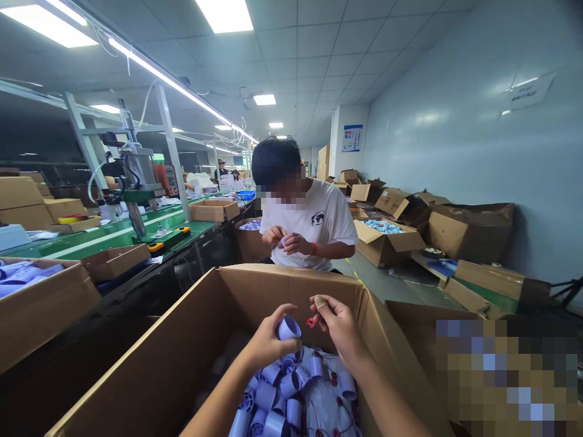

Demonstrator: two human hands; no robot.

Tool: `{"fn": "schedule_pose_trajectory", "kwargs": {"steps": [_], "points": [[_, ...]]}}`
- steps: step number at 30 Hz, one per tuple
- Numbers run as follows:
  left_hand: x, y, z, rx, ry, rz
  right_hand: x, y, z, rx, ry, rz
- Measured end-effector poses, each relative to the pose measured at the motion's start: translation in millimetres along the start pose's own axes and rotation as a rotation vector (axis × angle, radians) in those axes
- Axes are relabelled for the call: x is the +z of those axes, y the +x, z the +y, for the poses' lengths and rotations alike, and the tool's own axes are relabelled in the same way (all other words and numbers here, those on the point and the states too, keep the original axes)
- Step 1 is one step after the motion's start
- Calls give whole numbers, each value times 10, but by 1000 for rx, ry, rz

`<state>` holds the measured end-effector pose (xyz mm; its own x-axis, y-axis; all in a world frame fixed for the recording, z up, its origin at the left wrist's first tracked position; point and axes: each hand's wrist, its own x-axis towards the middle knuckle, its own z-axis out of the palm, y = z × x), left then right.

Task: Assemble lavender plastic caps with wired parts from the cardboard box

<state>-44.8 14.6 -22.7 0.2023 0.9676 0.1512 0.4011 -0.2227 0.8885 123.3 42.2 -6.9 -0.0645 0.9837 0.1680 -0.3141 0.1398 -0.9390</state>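
My left hand [272,340] grips a lavender plastic cup [288,328], its open end facing up and toward my right. Close beside it, my right hand [334,321] pinches a small red part [311,322] with a dark centre; its exact kind is too small to tell. A finger cover sits on the right thumb or finger. Both hands are over a large cardboard box [177,340]. Inside lie many lavender cups [265,396], with white plastic film [321,400] and small red parts on dark wires [334,379] on the right side.
A co-worker [310,218] in a white shirt sits across the box, handling a lavender piece. At left stands a green workbench [177,233] with a press machine [136,182] and a carton of lavender parts [45,303]. Open cartons [387,243] line the right wall.
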Motion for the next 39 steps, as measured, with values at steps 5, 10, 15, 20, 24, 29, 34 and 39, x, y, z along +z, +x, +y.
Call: {"fn": "schedule_pose_trajectory", "kwargs": {"steps": [5,10,15,20,24,29,34,39], "points": [[65,-3,-13,101,136,-130,31,-64,-43,15,115,-88],[110,3,3,167,270,-87,64,-106,-73,56,187,-140],[107,18,-19,194,271,-50,63,-110,-76,27,175,-153],[119,20,9,193,272,-36,55,-102,-17,31,164,-191],[116,-4,73,162,359,18,58,-104,-18,-9,91,-176],[147,-42,146,58,575,8,73,-142,-88,-136,-196,-96],[161,-36,134,76,606,12,58,-168,-144,-247,-355,-78],[116,4,7,103,362,-4,13,-74,-83,-200,-162,56]]}}
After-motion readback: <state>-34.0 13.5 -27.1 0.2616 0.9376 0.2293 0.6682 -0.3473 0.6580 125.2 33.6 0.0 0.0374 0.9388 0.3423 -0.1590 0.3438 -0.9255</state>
